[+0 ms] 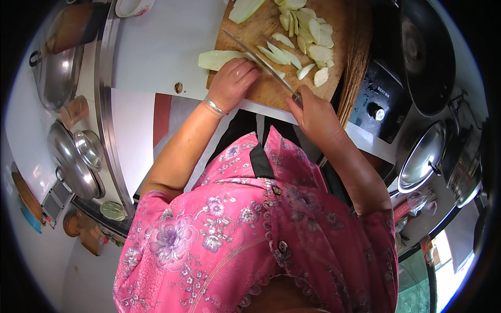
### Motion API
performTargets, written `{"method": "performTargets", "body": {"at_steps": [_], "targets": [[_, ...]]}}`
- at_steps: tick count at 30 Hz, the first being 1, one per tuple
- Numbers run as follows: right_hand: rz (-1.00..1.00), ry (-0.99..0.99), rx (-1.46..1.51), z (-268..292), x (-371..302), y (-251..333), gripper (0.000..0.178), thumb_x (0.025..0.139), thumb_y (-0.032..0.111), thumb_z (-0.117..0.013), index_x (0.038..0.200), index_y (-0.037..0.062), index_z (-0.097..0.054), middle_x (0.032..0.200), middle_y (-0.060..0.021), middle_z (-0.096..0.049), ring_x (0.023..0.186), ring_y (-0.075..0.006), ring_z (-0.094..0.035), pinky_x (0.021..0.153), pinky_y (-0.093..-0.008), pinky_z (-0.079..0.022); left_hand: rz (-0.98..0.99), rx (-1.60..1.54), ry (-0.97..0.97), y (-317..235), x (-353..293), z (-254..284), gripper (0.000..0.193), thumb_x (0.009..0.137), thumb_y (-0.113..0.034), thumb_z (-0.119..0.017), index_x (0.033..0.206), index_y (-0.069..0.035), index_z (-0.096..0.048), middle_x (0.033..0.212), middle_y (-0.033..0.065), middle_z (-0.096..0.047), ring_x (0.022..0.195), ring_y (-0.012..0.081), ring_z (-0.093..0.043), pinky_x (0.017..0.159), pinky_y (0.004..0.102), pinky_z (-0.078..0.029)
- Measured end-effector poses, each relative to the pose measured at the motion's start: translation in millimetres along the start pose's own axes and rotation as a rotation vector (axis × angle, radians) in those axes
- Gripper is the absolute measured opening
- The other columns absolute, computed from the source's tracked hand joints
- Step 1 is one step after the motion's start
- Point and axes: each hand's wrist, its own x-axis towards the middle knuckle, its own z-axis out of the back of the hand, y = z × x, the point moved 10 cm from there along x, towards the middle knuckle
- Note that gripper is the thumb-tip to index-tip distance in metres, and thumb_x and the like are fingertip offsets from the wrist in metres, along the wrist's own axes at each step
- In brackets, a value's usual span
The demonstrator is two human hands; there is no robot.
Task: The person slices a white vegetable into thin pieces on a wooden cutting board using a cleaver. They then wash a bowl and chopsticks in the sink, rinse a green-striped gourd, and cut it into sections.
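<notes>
Here's the long pale-green vegetable piece (211, 60), lying flat at the left edge of the wooden cutting board (269, 97), its far-left end poking out past the board. The left hand (236, 78) is right on top of it: the fingers (245, 70) curl close together over its right-hand part, pinning it down, while the left end lies bare beyond them. And just beside those fingertips runs the knife (261, 63), blade slanting from upper left down to the handle, where the right hand (317, 115) has it, fingers wrapped tight around the grip. Whether the edge is biting into the piece, I can't tell from here.

Right of the blade, loose slices (282, 55) lie scattered, and farther up comes a heap of pale slices (319, 34). Another large pale-green piece (245, 9) sits at the board's top edge, clear of both hands. Out to the left, the white tabletop (151, 57) carries a white bowl (134, 6) at the upper edge. A silvery bracelet (213, 106) circles the left wrist. On the right, a black stove panel with a knob (376, 111), and there's a big dark pan (425, 57) above it!
</notes>
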Motion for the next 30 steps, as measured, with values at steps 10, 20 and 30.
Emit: {"method": "performTargets", "body": {"at_steps": [10,20,30], "targets": [[-0.023,-0.011,-0.044,-15,20,-2,0.029,0.091,0.028,-0.056,0.092,0.001,-0.046,0.07,-0.0239,-0.061,0.068,-0.044,-0.06,0.059,-0.0515,-0.048,-0.001,0.02,-0.005,2,-2,6,0.026,0.068,-0.009,-0.058,0.093,-0.005,-0.062,0.098,0.0086,-0.059,0.094,0.0277,-0.058,0.082,0.0363,-0.05],[0.004,0.015,0.003,-14,10,8,0.028,0.09,0.027,-0.056,0.091,0.0014,-0.046,0.069,-0.0251,-0.06,0.069,-0.0444,-0.06,0.06,-0.052,-0.048,-0.01,0.015,-0.026,7,-9,5,0.026,0.068,-0.009,-0.057,0.093,-0.005,-0.062,0.098,0.0082,-0.059,0.094,0.0278,-0.057,0.081,0.0365,-0.05],[-0.03,-0.035,-0.031,-7,20,-13,0.028,0.09,0.028,-0.057,0.094,0.0018,-0.047,0.068,-0.024,-0.06,0.068,-0.0425,-0.061,0.058,-0.0499,-0.049,-0.039,0.062,-0.034,25,2,20,0.03,0.068,-0.005,-0.06,0.098,-0.006,-0.064,0.101,0.0069,-0.06,0.095,0.0266,-0.057,0.081,0.0363,-0.048]]}}
